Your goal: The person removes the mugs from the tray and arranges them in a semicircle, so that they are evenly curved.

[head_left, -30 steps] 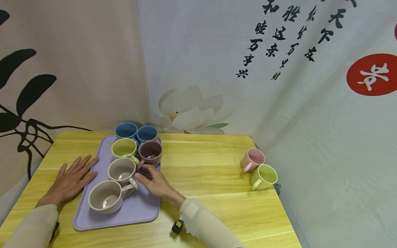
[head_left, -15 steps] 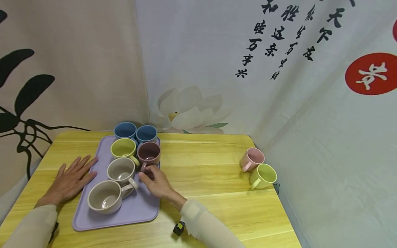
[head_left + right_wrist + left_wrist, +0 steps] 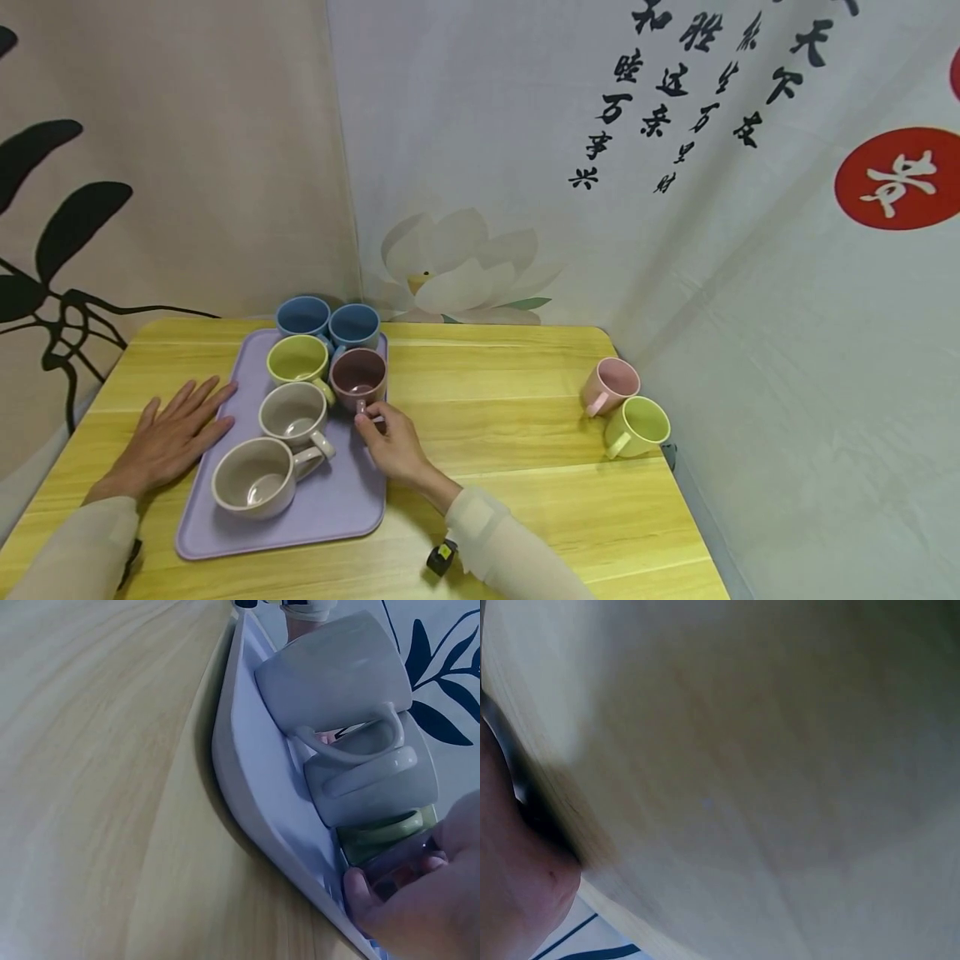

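My right hand [image 3: 393, 442] pinches the handle of a dark mauve mug [image 3: 358, 379], which stands at the right side of a lilac tray [image 3: 337, 500]. In the right wrist view the thumb and fingertips are at that handle, and the hand hides much of the mug. My left hand [image 3: 168, 437] lies flat with fingers spread, its fingertips on the tray's left edge. Left of the mauve mug is a yellow-green mug [image 3: 297, 360]. Below that one come a grey-white mug [image 3: 291, 412] and a wider cream mug [image 3: 253, 477], handles pointing right.
Two blue mugs [image 3: 303, 316] stand at the tray's far end. On the right of the wooden table [image 3: 495, 400] are a pink mug [image 3: 611, 385] and a light green mug [image 3: 637, 427], side by side. A curtain [image 3: 480, 150] hangs behind the table.
The mauve mug has shifted slightly toward the near end of the tray, and its handle has swung from pointing left to pointing nearer me. My right hand moved right with it; the left stayed put.
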`<state>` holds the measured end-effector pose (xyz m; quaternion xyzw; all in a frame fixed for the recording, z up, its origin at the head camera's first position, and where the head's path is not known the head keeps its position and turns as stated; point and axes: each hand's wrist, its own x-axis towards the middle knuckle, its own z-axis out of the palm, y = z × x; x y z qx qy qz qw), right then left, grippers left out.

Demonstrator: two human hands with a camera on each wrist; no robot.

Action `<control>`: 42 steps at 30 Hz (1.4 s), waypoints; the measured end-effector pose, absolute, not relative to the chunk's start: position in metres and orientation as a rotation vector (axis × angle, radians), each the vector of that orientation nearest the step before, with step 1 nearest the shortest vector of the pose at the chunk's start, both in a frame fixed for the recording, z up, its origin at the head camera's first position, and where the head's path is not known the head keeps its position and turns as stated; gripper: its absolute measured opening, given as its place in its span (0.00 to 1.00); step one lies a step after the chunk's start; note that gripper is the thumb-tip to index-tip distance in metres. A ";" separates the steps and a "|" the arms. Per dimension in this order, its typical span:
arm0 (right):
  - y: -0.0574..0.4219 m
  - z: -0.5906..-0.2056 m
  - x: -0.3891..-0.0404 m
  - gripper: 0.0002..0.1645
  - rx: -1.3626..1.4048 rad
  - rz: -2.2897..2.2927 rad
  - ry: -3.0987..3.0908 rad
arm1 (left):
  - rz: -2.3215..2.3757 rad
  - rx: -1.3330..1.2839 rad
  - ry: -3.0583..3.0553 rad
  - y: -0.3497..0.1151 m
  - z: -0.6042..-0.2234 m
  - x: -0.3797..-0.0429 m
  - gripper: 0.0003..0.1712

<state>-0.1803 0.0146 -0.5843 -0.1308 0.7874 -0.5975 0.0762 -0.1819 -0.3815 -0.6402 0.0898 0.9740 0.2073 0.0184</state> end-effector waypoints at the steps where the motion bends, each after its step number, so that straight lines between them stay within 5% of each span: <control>1: 0.016 -0.583 -0.180 0.14 -0.390 -1.794 2.367 | 0.642 0.279 3.025 -0.381 -0.640 -0.182 0.42; 42: 0.050 -0.572 -0.158 0.15 -0.311 -1.994 2.275 | 0.611 0.262 2.962 -0.383 -0.633 -0.185 0.46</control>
